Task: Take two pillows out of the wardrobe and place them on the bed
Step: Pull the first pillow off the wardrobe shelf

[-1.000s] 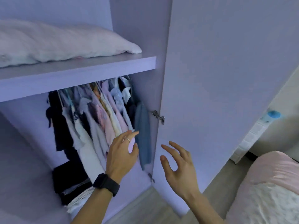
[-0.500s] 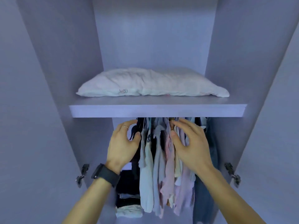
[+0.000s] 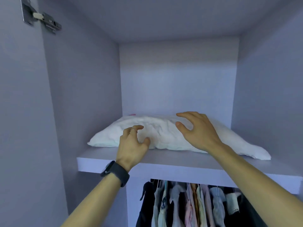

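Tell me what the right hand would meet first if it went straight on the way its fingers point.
Most likely the white pillow on the shelf: the right hand points at its top, though depth is unclear.

clothes [image 3: 188, 203]: hang in a row, pink, blue, pale yellow | black top [image 3: 146, 202]: at the left end of the clothes | metal hinge [image 3: 41, 18]: far up and left of the clothes
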Demonstrator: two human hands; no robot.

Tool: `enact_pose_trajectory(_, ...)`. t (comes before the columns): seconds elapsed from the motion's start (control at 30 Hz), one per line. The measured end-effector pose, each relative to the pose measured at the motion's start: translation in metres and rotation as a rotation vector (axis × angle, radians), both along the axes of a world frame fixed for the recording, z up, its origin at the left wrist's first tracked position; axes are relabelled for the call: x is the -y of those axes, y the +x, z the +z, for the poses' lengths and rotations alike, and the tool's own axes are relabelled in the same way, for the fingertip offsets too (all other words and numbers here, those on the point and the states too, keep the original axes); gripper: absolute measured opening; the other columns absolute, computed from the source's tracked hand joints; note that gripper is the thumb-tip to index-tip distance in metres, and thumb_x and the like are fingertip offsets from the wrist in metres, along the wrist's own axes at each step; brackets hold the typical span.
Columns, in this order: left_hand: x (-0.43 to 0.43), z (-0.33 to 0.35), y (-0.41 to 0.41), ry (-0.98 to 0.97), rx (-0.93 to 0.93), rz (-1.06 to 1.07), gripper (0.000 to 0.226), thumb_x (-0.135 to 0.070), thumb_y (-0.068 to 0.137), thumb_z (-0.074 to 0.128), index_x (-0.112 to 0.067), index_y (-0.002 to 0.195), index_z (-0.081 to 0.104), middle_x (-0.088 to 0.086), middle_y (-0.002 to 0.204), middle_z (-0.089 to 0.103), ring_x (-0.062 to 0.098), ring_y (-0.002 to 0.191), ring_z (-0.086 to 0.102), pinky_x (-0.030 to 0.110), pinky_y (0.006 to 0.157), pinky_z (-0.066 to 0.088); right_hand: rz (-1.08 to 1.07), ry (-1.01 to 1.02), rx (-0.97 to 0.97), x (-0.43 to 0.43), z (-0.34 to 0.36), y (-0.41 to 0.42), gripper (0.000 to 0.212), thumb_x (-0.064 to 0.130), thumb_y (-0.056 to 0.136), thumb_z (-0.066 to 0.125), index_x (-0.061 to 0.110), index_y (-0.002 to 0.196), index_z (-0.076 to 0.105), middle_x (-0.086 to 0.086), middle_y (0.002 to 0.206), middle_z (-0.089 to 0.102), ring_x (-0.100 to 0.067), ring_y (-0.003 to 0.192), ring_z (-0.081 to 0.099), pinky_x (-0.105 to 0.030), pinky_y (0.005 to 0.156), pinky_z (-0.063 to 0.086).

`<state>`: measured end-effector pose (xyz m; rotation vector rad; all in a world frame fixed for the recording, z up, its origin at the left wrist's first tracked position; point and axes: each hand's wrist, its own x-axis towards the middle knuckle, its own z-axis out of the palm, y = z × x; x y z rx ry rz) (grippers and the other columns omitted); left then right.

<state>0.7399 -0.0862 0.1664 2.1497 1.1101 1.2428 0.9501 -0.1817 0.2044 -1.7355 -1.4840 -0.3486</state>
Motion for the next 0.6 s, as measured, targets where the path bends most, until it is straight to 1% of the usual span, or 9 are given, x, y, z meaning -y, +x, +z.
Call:
enact_pose_trajectory(0.1,-0.024,0.001,0.013,0.071,-0.084,0.063,0.043,-0.036,0.092,0.059,-0.029,0.134,0.052,-0.005,0.146,0.039,0.023,0.132,0.037,0.032,0.102,0.039,0.008,-0.062,0.002,-0.030,0.019,0.023,0.039,0.051,0.097,0.052,0.041,0.135,0.055,0.017,0.144,0.050,-0.016,0.138,0.035,-0.024,0.102,0.030)
enact_pose_trajectory(0.17,-0.039,-0.002,0.020,0.098,-0.130,0.114,0.045,-0.040,0.092,0.057,-0.032,0.136,0.051,-0.006,0.146,0.039,0.023,0.135,0.033,0.037,0.106,0.039,0.005,-0.136,0.034,-0.053,0.030,0.038,0.040,0.052,0.098,0.049,0.042,0.137,0.053,0.015,0.147,0.048,-0.017,0.141,0.033,-0.030,0.107,0.033)
enact_pose_trajectory(0.27,-0.063,-0.004,0.031,0.134,-0.180,0.190,0.050,-0.052,0.090,0.052,-0.038,0.137,0.049,-0.005,0.147,0.041,0.022,0.137,0.032,0.039,0.109,0.036,0.005,-0.276,0.087,-0.096,0.045,0.062,0.042,0.056,0.098,0.046,0.043,0.138,0.050,0.010,0.147,0.048,-0.018,0.141,0.034,-0.039,0.112,0.036)
enact_pose_trajectory(0.3,-0.070,-0.005,0.035,0.138,-0.188,0.215,0.055,-0.059,0.086,0.047,-0.040,0.137,0.049,-0.005,0.147,0.041,0.022,0.138,0.031,0.038,0.111,0.034,0.000,-0.324,0.112,-0.113,0.050,0.070,0.043,0.057,0.097,0.046,0.043,0.138,0.050,0.008,0.146,0.050,-0.019,0.139,0.036,-0.040,0.111,0.038)
enact_pose_trajectory(0.37,-0.081,-0.005,0.042,0.147,-0.189,0.267,0.071,-0.072,0.076,0.029,-0.042,0.138,0.048,-0.006,0.147,0.042,0.020,0.139,0.031,0.037,0.114,0.029,-0.019,-0.414,0.157,-0.147,0.059,0.084,0.046,0.061,0.096,0.045,0.043,0.138,0.050,0.006,0.144,0.052,-0.020,0.136,0.042,-0.041,0.109,0.041)
enact_pose_trajectory(0.43,-0.091,-0.003,0.051,0.157,-0.186,0.319,0.079,-0.076,0.071,0.018,-0.044,0.137,0.049,-0.007,0.148,0.042,0.019,0.140,0.031,0.038,0.116,0.025,-0.020,-0.509,0.195,-0.181,0.066,0.094,0.049,0.063,0.096,0.043,0.040,0.138,0.051,0.005,0.144,0.053,-0.020,0.134,0.045,-0.041,0.109,0.042)
enact_pose_trajectory(0.5,-0.103,0.000,0.060,0.143,-0.192,0.376,0.079,-0.077,0.072,0.017,-0.045,0.137,0.047,-0.009,0.148,0.042,0.018,0.140,0.031,0.041,0.117,0.022,-0.027,-0.605,0.274,-0.212,0.068,0.097,0.052,0.064,0.097,0.041,0.036,0.139,0.052,0.004,0.146,0.051,-0.021,0.134,0.046,-0.041,0.109,0.041)
enact_pose_trajectory(0.6,-0.116,-0.001,0.070,0.042,-0.213,0.424,0.069,-0.079,0.080,0.024,-0.049,0.139,0.043,-0.012,0.150,0.039,0.017,0.143,0.026,0.047,0.119,0.014,-0.042,-0.729,0.397,-0.255,0.061,0.097,0.062,0.070,0.095,0.034,0.032,0.142,0.050,0.001,0.150,0.047,-0.024,0.136,0.045,-0.041,0.109,0.040)
